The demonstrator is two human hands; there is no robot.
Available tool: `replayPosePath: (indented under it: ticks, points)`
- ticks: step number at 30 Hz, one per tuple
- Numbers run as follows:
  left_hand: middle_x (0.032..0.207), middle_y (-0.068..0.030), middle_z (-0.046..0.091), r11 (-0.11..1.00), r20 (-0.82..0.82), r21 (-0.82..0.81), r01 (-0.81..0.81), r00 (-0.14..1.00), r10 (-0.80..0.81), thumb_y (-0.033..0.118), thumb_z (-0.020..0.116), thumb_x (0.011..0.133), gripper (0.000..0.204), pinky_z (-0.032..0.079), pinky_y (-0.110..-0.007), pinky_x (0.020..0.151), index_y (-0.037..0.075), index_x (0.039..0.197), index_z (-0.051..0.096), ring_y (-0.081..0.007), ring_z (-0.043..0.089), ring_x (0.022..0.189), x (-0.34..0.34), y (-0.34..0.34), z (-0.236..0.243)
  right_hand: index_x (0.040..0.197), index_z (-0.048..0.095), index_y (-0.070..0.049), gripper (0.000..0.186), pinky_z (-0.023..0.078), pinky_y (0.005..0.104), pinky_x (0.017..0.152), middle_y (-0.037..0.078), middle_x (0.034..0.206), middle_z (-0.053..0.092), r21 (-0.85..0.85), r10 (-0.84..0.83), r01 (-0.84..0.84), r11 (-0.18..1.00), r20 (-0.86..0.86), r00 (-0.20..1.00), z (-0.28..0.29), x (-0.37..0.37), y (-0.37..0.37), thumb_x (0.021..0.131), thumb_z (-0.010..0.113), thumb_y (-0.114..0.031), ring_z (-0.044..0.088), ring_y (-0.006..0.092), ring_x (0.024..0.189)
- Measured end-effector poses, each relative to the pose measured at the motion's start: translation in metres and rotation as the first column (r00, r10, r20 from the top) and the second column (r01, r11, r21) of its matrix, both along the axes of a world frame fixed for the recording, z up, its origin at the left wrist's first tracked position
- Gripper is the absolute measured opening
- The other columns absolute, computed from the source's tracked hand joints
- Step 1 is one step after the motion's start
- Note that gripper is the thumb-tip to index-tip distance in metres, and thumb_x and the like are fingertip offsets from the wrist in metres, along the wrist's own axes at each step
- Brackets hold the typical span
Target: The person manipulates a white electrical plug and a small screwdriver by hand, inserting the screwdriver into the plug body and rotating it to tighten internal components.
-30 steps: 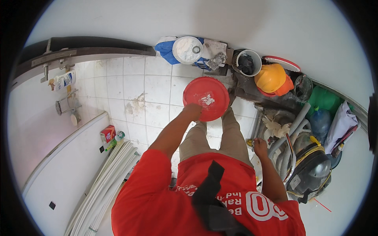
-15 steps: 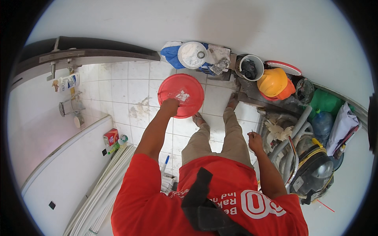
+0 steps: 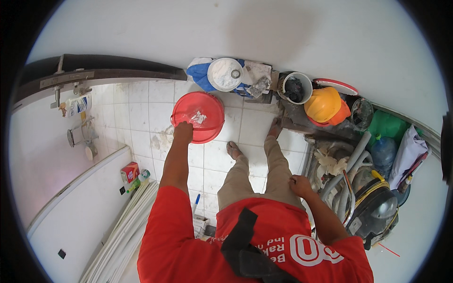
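Observation:
My left hand (image 3: 182, 131), its fingers wrapped round the near left edge, holds a round red bucket (image 3: 210, 108) with a patch of white material in its middle. I cannot tell whether the fingers grip the handle or the rim. The bucket is over the tiled floor, ahead and left of my feet. My right hand (image 3: 301, 186) is closed beside my right thigh. Something small and dark shows at its fingertips, too small to name. Past the red bucket, near the wall, stands a white tub (image 3: 213, 79) of white powder with a round grey object on top.
A white bucket (image 3: 306, 81) with dark contents and a yellow hard hat (image 3: 322, 104) sit along the wall. At right are a vacuum cleaner (image 3: 377, 212), hoses and a blue bottle (image 3: 383, 153). Long white strips (image 3: 125, 226) lie at left, below a door (image 3: 108, 75).
My left hand and the red bucket have moved left. My right hand has come down and inward to my right thigh. My left foot now shows more fully.

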State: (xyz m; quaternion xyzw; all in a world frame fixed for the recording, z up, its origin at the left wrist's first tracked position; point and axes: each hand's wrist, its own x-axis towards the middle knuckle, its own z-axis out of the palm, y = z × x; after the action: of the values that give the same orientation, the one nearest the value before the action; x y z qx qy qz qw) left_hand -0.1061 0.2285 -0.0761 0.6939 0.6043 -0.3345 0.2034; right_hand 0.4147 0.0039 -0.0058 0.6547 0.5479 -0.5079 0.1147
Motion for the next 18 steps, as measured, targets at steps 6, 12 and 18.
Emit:
replayPosePath:
  ticks: [6,12,18]
  points:
    - [0.114,-0.0164,0.061,1.0,-0.078,0.004,-0.024,0.997,0.024,0.01,0.062,0.087,0.024,0.057,-0.046,0.088,0.008,0.11,0.066,-0.035,0.064,0.109,-0.006,-0.002,-0.009,0.103,0.069,-0.004,0.036,0.051,0.0496,0.086,0.024,0.099,0.07,-0.029,-0.071,0.07,0.997,-0.037,0.997,0.0,-0.017,0.024,0.094,0.057,-0.035,0.066,0.0417,0.096]
    - [0.114,-0.0174,0.063,0.999,0.0,0.037,-0.019,1.0,0.019,0.012,0.063,0.086,0.024,0.057,-0.046,0.086,0.009,0.109,0.067,-0.0355,0.064,0.107,0.015,-0.013,0.0,0.101,0.07,-0.004,0.037,0.051,0.0484,0.083,0.024,0.095,0.07,-0.025,-0.074,0.073,0.997,-0.06,0.995,-0.013,0.002,0.023,0.092,0.059,-0.038,0.067,0.0412,0.092]
    - [0.11,-0.0155,0.072,0.877,0.476,-0.475,0.076,0.86,0.183,0.038,0.081,0.074,0.051,0.052,-0.04,0.091,0.007,0.113,0.072,-0.0314,0.067,0.104,0.088,-0.094,-0.011,0.102,0.074,-0.01,0.047,0.053,0.0426,0.088,0.017,0.099,0.072,-0.108,0.145,-0.165,0.98,-0.168,0.975,0.003,0.011,0.027,0.083,0.068,-0.053,0.068,0.0348,0.098]
